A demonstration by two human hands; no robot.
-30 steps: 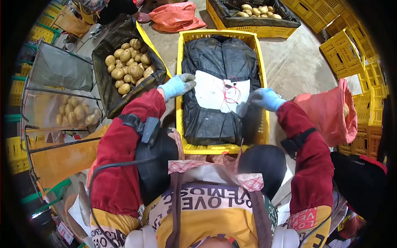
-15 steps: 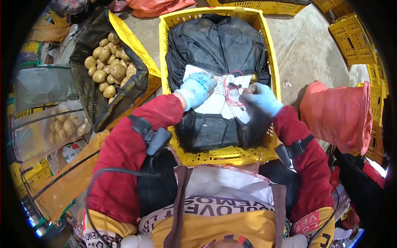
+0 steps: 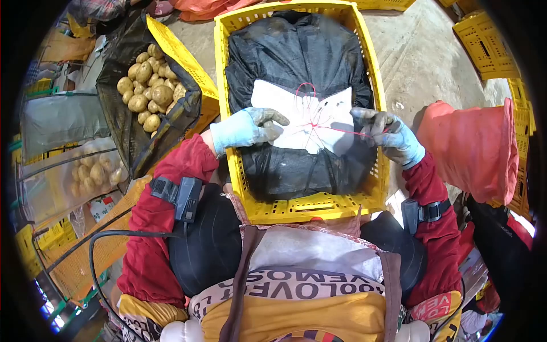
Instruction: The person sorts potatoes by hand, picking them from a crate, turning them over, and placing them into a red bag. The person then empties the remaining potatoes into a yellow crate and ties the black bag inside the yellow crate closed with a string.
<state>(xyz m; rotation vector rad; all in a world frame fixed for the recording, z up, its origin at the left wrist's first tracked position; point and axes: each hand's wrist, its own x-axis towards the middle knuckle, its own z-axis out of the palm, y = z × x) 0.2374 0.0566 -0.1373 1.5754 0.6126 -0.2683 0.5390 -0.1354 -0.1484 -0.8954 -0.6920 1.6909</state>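
A white sheet (image 3: 330,114), perhaps paper or card, lies on a black plastic liner (image 3: 302,51) that covers the filling of a yellow crate (image 3: 376,68). Thin red string (image 3: 312,125) crosses the sheet, with strands gathered near its middle and a loop above. My left hand (image 3: 248,126), in a light blue glove with grey fingers, hovers by the sheet's left edge, fingers apart and nothing in them. On the right side, my right hand (image 3: 394,137), gloved alike, pinches the string and holds it taut from the sheet's middle.
Left of the crate stands a black-lined yellow crate (image 3: 182,57) of potatoes (image 3: 154,85). Clear bags, one with potatoes, sit at far left. A pink-red sack (image 3: 470,151) stands at right, near stacked yellow crates (image 3: 484,48). A person's sleeve (image 3: 97,8) shows at upper left.
My left hand has slid left off the middle of the sheet. My right hand has moved right and drawn the bunched string out into a straight line.
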